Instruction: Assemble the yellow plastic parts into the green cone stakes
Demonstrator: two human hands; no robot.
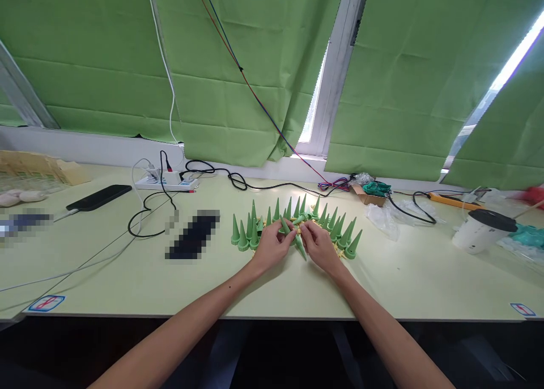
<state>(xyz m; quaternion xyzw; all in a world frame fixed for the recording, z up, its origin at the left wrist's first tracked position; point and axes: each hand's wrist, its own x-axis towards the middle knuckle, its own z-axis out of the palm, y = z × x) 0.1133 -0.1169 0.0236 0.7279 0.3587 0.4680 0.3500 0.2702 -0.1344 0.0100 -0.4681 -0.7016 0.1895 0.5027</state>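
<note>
My left hand (272, 244) is closed around a green cone (285, 225), whose pointed end rises past the fingertips. Close beside it, my right hand (319, 244) pinches a small yellow piece (298, 230); its exact kind is too small to make out. Between and just below the hands, another green cone (301, 249) lies tilted on the table. Around and behind both hands stand several upright green cones (235, 230) with round bases, in a loose arc. Small yellow pieces (340, 253) lie among them, partly hidden by the cones and my right hand.
On the pale table (170, 287), a blurred dark rectangle (193, 236) lies left of the cones. Farther left are a black phone-like slab (100, 197) and a power strip (168, 180) with cables. At right are a small cardboard box (369, 196), plastic bags (381, 220) and a lidded cup (478, 233).
</note>
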